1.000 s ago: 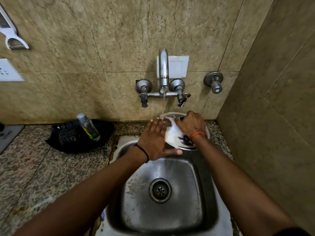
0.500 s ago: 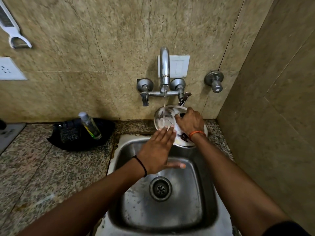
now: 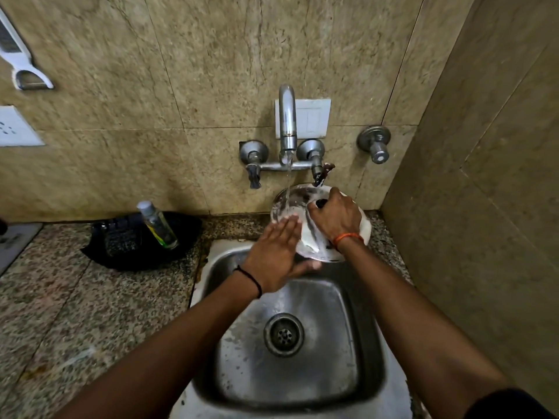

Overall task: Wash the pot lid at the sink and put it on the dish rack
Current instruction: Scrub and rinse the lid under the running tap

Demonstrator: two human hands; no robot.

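Looking down at a wet steel sink (image 3: 360,322) set in speckled granite counter (image 3: 60,313), beige tile all round. Further back, left hand (image 3: 276,252) flat, fingers straight against the glass pot lid (image 3: 290,204); right hand (image 3: 335,217) gripping its black knob, lid tilted under the tap (image 3: 287,122) stream. Off left, bottle (image 3: 157,225) leaning in a black tray (image 3: 136,243). Since half a second ago: left hand slid up onto the lid, pretty much it.

Beige marbled wall tiles (image 3: 211,71) rise over a speckled grey-brown granite counter (image 3: 75,313). The dull silver steel sink (image 3: 357,343) gleams; the glass pot lid (image 3: 290,204) looks clear, perhaps white-soaped. An orange wrist thread (image 3: 348,237), a black wrist band (image 3: 251,279), a black cloth (image 3: 136,246).
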